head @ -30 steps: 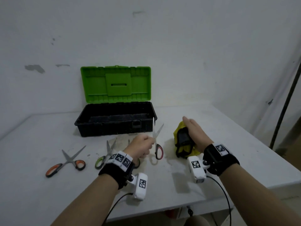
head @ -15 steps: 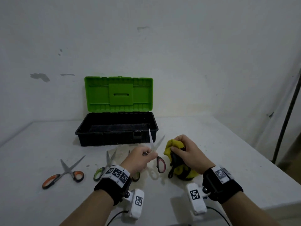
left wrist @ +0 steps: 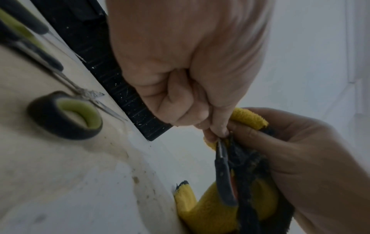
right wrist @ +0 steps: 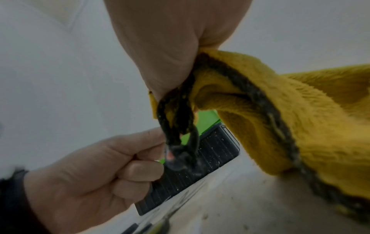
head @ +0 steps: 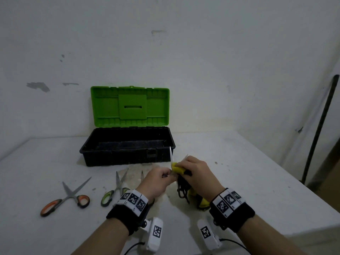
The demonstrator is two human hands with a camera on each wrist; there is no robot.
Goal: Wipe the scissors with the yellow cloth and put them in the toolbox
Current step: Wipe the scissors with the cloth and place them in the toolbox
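Left hand (head: 157,182) fingers (left wrist: 217,126) pinch the scissors (head: 171,155) at mid-length, blades pointing up and away toward the toolbox (head: 127,146), handle loops hanging down. Right hand (head: 197,176) fingers clutch the yellow cloth (head: 177,168) around the blades, above the desk (head: 239,172). Two more pairs of scissors, orange-handled (head: 66,198) and green-handled (head: 115,189), lie at left.

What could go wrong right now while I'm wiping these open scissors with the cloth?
The held scissors are open with bare tips pointing up, and your right hand presses the yellow cloth against a blade, so a slip might nick a finger. Your left hand only pinches them near the pivot; they could twist or drop.
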